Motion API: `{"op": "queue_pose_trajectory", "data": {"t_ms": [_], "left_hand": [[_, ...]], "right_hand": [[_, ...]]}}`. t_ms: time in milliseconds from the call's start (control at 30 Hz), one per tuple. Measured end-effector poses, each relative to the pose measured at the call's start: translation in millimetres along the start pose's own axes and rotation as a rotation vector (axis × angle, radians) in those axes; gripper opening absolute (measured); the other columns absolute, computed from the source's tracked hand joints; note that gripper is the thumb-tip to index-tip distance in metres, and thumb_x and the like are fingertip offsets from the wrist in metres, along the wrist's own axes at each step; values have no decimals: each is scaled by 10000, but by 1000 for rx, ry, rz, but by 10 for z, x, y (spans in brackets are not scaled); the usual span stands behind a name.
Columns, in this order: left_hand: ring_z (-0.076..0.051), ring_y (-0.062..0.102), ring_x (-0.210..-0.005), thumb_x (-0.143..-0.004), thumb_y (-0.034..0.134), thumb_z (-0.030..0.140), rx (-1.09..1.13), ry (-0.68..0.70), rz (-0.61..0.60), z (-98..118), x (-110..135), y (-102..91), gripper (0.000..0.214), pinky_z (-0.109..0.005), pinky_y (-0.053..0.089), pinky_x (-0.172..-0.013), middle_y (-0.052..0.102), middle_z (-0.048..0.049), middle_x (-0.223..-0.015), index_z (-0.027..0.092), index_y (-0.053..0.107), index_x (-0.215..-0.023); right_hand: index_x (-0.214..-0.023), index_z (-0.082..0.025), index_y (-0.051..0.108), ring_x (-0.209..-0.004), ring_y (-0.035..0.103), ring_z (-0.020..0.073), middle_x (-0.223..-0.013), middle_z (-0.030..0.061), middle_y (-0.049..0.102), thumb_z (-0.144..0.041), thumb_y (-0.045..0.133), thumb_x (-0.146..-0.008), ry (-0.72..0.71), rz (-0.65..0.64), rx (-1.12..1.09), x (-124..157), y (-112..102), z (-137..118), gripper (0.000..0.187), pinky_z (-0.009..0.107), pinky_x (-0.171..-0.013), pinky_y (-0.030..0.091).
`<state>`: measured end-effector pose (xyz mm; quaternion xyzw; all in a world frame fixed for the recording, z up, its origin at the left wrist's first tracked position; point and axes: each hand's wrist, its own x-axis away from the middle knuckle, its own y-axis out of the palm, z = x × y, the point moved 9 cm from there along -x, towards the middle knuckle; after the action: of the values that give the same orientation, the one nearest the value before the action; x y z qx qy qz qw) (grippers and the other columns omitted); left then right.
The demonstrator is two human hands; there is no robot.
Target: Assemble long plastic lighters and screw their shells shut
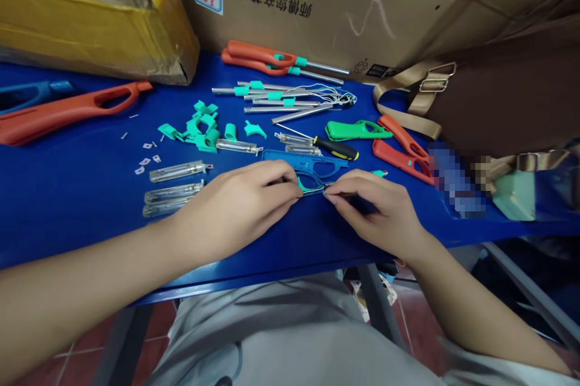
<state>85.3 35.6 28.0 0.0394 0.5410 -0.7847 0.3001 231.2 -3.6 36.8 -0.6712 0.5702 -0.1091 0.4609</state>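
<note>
Near the table's front edge my left hand (254, 199) is closed over a blue lighter casing half (315, 179), whose handle loop shows past the fingertips. A thin pale wire (312, 191) runs from these fingertips to my right hand (380, 205), whose thumb and forefinger are pinched on its end. Part of the casing is hidden beneath my left hand. Just behind lies another blue casing half (303, 161). A black and yellow screwdriver (338, 147) rests beyond it, beside clear fuel tanks (296, 141).
Several metal lighter tubes with wires (290, 99) and orange lighters (260, 57) lie at the back. Teal plastic parts (202, 126) and clear tanks (176, 171) sit left. Green (356, 130) and red casings (401, 159) are right. Cardboard boxes (272, 17) stand behind.
</note>
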Motion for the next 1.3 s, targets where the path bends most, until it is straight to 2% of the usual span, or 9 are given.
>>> {"op": "queue_pose_trajectory", "data": {"t_ms": [133, 267, 400, 533, 767, 867, 1000, 1100, 1300], "left_hand": [[-162, 676, -890, -1023, 535, 203, 16, -12, 43, -4, -23, -30, 180, -274, 545, -808, 664, -60, -1055, 165, 705, -1069], [-154, 668, -871, -1016, 548, 191, 3, -15, 52, 2, -30, -34, 169, -265, 534, -782, 670, -55, -1038, 164, 713, -1040], [-201, 645, -961, -1019, 542, 208, -18, 13, 61, 9, -46, -32, 182, -333, 532, -865, 685, -81, -1056, 160, 717, -1038], [-221, 649, -986, -1016, 556, 228, -19, 19, 38, -5, -59, -21, 175, -367, 530, -905, 713, -86, -1060, 149, 707, -1056], [-224, 675, -983, -1005, 573, 235, -33, -5, 14, -19, -59, -33, 166, -358, 541, -899, 732, -80, -1049, 151, 703, -1066], [-223, 671, -969, -1008, 572, 247, -48, -15, 7, -29, -60, -23, 165, -359, 541, -888, 725, -73, -1037, 156, 699, -1061], [-215, 663, -973, -1012, 569, 251, -39, -16, 4, -25, -61, -8, 159, -352, 537, -885, 721, -60, -1038, 169, 697, -1059], [-214, 658, -974, -1010, 570, 251, -28, -34, -6, -32, -60, 6, 152, -346, 535, -868, 721, -53, -1027, 175, 693, -1059], [-208, 657, -966, -1008, 569, 232, -19, -28, -12, -12, -58, 1, 139, -338, 531, -862, 726, -49, -1018, 177, 696, -1022]], "right_hand": [[-1149, -162, 660, -841, 662, 144, -967, 50, 703, -186, 617, -983, -26, -133, 195, -65, 197, -40, 173, 266, -754, 534], [-1108, -176, 671, -913, 658, 181, -985, 58, 703, -278, 539, -1035, -117, -203, 411, -111, 265, -94, 183, 301, -758, 513], [-1042, -196, 686, -897, 631, 176, -1016, 52, 708, -201, 485, -1042, -250, -266, 587, -149, 276, -173, 201, 297, -685, 461], [-947, -159, 699, -800, 614, 186, -963, 72, 727, -140, 423, -1039, -437, -315, 697, -179, 325, -306, 291, 323, -602, 413], [-949, -133, 710, -744, 615, 203, -893, 87, 719, -115, 412, -1018, -510, -298, 735, -192, 366, -339, 307, 333, -539, 374], [-996, -132, 711, -809, 641, 195, -948, 93, 725, -134, 432, -1029, -439, -305, 630, -213, 334, -267, 281, 309, -607, 434], [-950, -174, 718, -867, 667, 156, -940, 52, 724, -153, 575, -989, -146, -331, 199, -365, 239, -80, 150, 270, -761, 504], [-839, -179, 725, -787, 661, 139, -835, 23, 718, -101, 663, -912, 3, -351, -2, -478, 215, -6, 123, 252, -717, 501], [-843, -178, 754, -783, 668, 146, -845, 29, 733, -81, 641, -905, 25, -435, -26, -560, 226, -18, 162, 275, -731, 513]]}}
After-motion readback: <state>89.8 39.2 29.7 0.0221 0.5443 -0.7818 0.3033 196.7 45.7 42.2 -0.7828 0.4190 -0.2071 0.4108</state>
